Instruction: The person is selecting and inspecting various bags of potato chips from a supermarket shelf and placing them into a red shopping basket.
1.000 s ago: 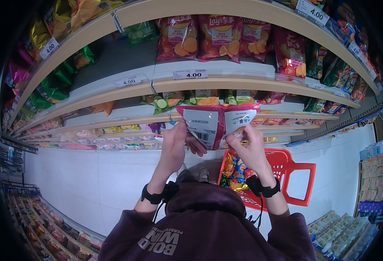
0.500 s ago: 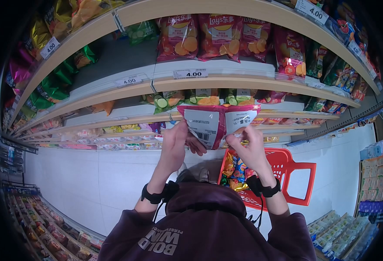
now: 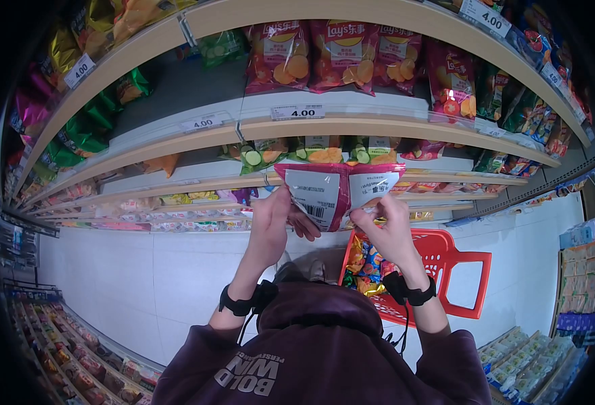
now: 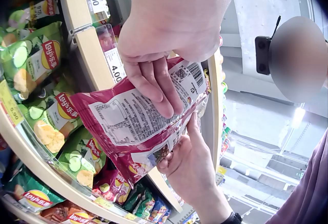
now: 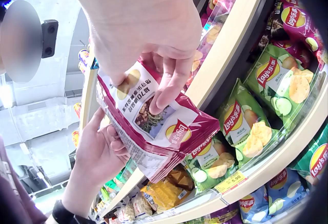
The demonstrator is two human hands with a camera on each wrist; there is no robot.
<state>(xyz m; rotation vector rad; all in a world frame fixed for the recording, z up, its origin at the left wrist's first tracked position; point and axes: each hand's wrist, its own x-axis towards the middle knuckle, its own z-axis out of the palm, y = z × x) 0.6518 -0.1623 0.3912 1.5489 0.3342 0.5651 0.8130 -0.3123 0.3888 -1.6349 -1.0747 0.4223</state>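
Both hands hold a magenta bag of potato chips (image 3: pixel 314 199) up in front of the shelves. Its white label panels, printed text and a barcode face the wearer in the head view. At the bag's left side, my left hand (image 3: pixel 270 226) grips it, and the fingers (image 4: pixel 159 83) show against the label in the left wrist view. My right hand (image 3: pixel 389 233) pinches the opposite side between thumb and fingers. In the right wrist view, its fingertips (image 5: pixel 161 98) lie on a panel with a food picture and a Lay's logo (image 5: pixel 178 133).
Magenta Lay's bags (image 3: pixel 341 57) stand on the shelf ahead, above a price tag (image 3: pixel 297 113). Green cucumber-pictured bags (image 3: pixel 264 155) fill the shelf below. A red basket (image 3: pixel 439 250) with several snack packs (image 3: pixel 368 270) is on the floor at lower right. More racks (image 3: pixel 74 337) stand behind.
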